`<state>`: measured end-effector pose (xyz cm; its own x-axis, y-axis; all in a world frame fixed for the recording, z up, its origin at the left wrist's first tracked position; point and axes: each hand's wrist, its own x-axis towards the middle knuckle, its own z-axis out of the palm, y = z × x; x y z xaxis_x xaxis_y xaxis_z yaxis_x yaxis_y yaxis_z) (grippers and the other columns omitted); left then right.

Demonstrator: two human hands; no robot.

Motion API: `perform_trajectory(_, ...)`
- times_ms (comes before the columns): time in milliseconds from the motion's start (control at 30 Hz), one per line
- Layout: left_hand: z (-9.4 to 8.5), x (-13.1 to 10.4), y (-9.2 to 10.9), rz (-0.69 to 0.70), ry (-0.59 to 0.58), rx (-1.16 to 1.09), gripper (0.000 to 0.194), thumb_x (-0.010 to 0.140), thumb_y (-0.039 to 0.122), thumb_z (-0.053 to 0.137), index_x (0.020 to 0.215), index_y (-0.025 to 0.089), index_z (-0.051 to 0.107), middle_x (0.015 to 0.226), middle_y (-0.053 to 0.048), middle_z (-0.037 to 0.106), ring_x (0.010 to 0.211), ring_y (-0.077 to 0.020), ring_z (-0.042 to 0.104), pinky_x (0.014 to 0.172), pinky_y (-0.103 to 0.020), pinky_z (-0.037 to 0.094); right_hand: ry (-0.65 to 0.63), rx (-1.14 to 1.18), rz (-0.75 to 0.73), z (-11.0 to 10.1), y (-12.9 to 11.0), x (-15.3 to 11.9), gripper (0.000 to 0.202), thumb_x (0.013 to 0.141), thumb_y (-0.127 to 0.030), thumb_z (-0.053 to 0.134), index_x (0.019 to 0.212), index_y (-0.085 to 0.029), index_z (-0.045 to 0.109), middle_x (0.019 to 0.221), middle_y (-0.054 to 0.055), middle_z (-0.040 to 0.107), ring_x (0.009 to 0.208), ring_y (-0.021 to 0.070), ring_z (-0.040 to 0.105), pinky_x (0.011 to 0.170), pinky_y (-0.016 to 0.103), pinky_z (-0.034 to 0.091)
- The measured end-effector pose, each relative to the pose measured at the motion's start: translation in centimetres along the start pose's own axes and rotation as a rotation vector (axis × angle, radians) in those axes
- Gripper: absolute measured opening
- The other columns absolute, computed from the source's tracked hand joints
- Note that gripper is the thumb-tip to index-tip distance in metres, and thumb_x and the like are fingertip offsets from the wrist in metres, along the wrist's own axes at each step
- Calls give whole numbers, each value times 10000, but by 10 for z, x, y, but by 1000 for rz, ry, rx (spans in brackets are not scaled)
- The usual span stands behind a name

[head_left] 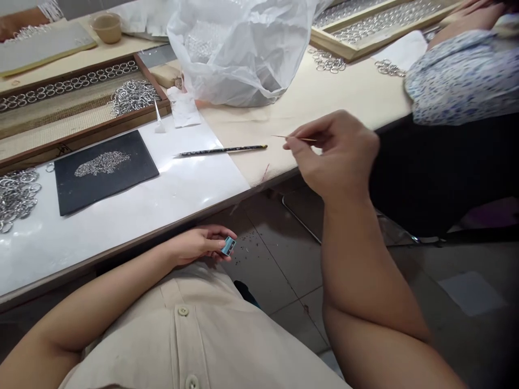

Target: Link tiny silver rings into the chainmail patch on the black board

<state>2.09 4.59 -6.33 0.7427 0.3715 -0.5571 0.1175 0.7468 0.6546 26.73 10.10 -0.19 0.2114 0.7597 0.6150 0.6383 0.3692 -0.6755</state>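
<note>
My right hand (336,154) is raised over the table edge, thumb and fingertips pinching a thin wooden stick like a toothpick (279,136). Low in front of my shirt, my left hand (198,246) is closed on a small blue block (228,246) that looks like a pencil sharpener. Its far details are too small to make out. A dark patterned pencil-like stick (223,151) lies on the table left of my right hand. Farther left, a black mat (144,167) carries a heap of tiny bright stones (105,163).
Metal rings (16,197) are piled at the left. Behind the mat stands a wooden frame (162,97) holding rings. A white plastic bag (243,59) sits at the back. On the right is a co-worker's patterned sleeve (462,81); another person's hand (24,22) shows top left.
</note>
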Motion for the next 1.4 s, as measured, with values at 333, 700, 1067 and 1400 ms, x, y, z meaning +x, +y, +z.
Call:
perform_trajectory(333, 18, -42, 10, 172, -68, 22, 334, 711, 298, 756, 950, 145, 580, 847, -47, 612, 798, -184, 656, 729, -298, 476, -300, -155, 15, 41, 23, 36, 200, 673, -120, 726, 831, -188, 625, 896, 34, 652, 768, 167, 623, 681, 332, 534)
perform_trajectory(700, 11, -54, 3, 241, 10, 93, 247, 786, 258, 690, 983, 160, 576, 875, -57, 653, 825, -160, 634, 760, -281, 460, -346, -188, -51, 0, 14, -41, 69, 770, -208, 663, 707, -233, 674, 749, 21, 647, 718, 187, 622, 694, 336, 510)
perform_trajectory(1067, 6, -59, -5, 258, 64, 87, 244, 799, 253, 682, 995, 158, 572, 869, -50, 646, 834, -164, 640, 776, -289, 470, -275, 385, 751, 52, 59, -147, 219, 638, -374, 727, 633, -196, 600, 725, 36, 673, 618, 174, 607, 582, 317, 481)
perform_trajectory(1400, 5, -59, -6, 229, 84, 96, 260, 796, 261, 684, 1002, 156, 566, 873, -45, 637, 839, -170, 645, 797, -312, 471, -258, 680, 942, 85, 87, -163, 289, 740, -474, 695, 789, -209, 590, 805, 23, 656, 850, 194, 664, 699, 325, 553)
